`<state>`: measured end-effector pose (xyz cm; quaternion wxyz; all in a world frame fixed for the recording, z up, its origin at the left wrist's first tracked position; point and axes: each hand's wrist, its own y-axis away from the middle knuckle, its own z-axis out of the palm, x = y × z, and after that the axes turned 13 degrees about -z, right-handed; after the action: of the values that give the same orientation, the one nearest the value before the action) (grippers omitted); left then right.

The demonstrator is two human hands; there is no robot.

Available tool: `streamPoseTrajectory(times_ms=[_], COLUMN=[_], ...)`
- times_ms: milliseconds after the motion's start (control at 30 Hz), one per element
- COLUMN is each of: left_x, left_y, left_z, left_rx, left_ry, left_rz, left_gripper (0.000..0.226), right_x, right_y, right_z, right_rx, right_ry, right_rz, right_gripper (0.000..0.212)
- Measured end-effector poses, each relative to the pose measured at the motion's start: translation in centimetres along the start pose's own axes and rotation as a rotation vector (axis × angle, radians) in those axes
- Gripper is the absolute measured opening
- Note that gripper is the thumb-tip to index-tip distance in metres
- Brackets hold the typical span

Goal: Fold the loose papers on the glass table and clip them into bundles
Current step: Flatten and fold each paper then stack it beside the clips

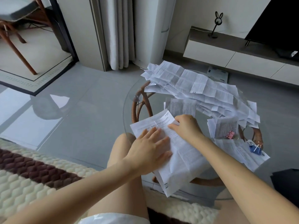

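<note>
Centrally, at glass counter's [129, 101] near edge: printed sheet [182, 159], pressed flat by left hand [150, 147], fingers [154, 135] straight; far fold pinched by right hand [187, 128], fingers curled. Behind: loose-paper heap [194, 83]. Rightward: bundles [224, 126] bearing pink clip [230, 135], blue clip [254, 149].

Glass table [128, 101]: sheet [182, 157] under my left hand [150, 152] and right hand [186, 126], loose paper heap [194, 84] beyond them, pink-clipped bundle [224, 126] and blue-clipped bundle [239, 150] to their right.

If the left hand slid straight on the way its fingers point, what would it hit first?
The left hand would probably meet the small folded paper beyond the sheet it presses, passing close beside the right hand; depth is unclear.
</note>
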<state>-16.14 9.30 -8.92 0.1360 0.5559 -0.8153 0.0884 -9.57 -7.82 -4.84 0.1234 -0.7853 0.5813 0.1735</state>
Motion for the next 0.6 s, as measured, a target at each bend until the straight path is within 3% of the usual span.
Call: streamPoseTrajectory(times_ms=[267,600], left_x=[-0.8,-0.8], left_y=[-0.4,0.5], left_z=[-0.7,2.2], left_rx=[0.016,0.096], left_ry=[-0.031,-0.148], left_rz=[-0.062,-0.079], left_gripper=[0.082,0.072], right_x=[-0.3,0.4], right_y=[-1.0,-1.8], right_z=[0.7,1.5], right_rx=[0.031,0.082], right_ry=[0.074,0.069], right_rz=[-0.035,-0.005], right_gripper=[0.05,0.043])
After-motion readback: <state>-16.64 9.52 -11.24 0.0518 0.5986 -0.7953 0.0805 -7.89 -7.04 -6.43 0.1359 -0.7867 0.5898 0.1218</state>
